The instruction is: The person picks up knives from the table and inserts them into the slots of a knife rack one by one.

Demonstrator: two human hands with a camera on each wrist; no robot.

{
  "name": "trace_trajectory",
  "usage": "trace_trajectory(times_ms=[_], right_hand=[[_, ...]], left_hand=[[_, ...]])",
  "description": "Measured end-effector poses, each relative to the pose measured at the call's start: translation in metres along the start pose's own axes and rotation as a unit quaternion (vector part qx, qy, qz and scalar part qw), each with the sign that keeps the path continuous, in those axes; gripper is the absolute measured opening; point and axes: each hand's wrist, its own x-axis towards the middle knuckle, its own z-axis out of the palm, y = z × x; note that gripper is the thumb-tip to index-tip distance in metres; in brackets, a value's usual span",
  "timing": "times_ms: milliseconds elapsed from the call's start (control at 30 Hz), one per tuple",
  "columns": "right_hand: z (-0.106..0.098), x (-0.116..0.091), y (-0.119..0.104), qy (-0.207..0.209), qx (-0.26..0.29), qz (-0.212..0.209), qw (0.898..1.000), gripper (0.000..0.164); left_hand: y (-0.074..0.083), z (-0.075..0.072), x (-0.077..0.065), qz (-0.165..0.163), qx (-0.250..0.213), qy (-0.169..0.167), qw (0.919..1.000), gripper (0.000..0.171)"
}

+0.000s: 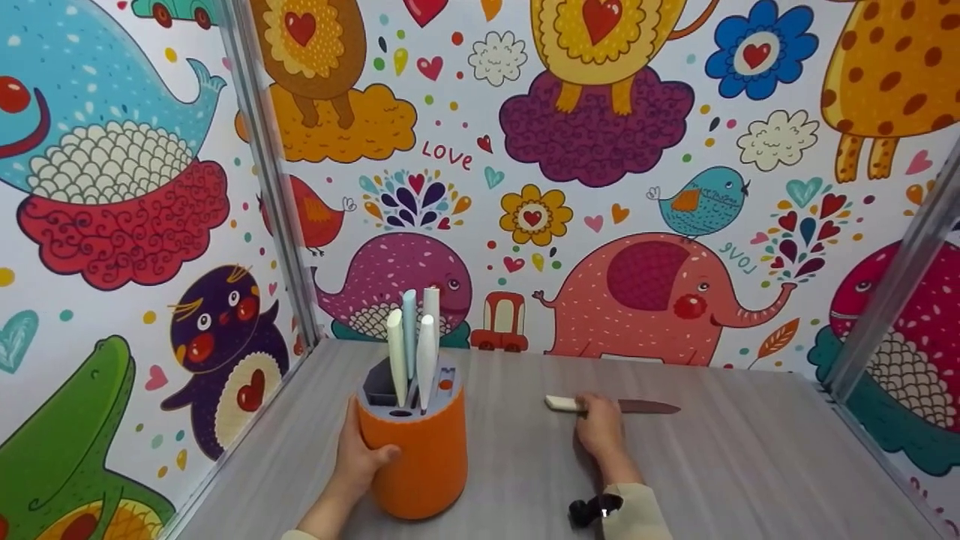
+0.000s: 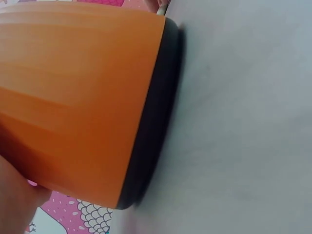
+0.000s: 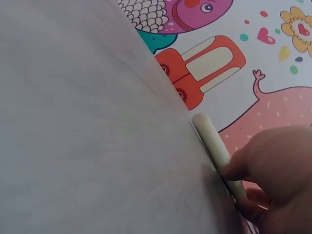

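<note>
An orange knife block [image 1: 420, 457] with a grey slotted top stands upright on the table. My left hand [image 1: 358, 454] grips its left side, thumb across the front. Several knives with pale handles [image 1: 397, 352] stick up out of its slots. To the right, a knife [image 1: 651, 406] with a cream handle and a brownish blade lies along the table, blade pointing right. My right hand [image 1: 601, 429] pinches it where handle and blade meet. In the right wrist view, the thumb and fingers close on the cream handle [image 3: 210, 134]. The left wrist view shows the block's dark base against the table.
Grey wood-grain table [image 1: 517, 457] lies under both hands. Cartoon-printed panels [image 1: 465, 97] rise at the back and left, with metal posts [image 1: 274, 180] at the corners. A black strap device [image 1: 592, 511] sits at the right wrist.
</note>
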Motion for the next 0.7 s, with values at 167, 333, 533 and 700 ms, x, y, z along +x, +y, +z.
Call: trace_trajectory(times_ms=[167, 333, 533, 700], right_hand=[[-0.001, -0.017, -0.011, -0.003, -0.017, -0.009, 1.0, 0.025], [-0.004, -0.036, -0.02, -0.012, -0.027, -0.029, 0.999, 0.021], [-0.004, -0.061, -0.04, -0.025, -0.063, -0.047, 0.997, 0.017], [-0.01, -0.073, -0.058, -0.076, -0.067, -0.07, 0.992, 0.017]], left_hand=[[-0.001, 0.001, -0.003, -0.007, 0.003, 0.011, 0.9999, 0.099], [-0.001, 0.008, -0.002, -0.022, 0.014, 0.009, 0.9996, 0.096], [0.003, 0.008, 0.0, -0.041, 0.031, 0.008, 0.9986, 0.097], [0.007, 0.003, 0.002, -0.037, 0.044, 0.002, 0.9983, 0.095]])
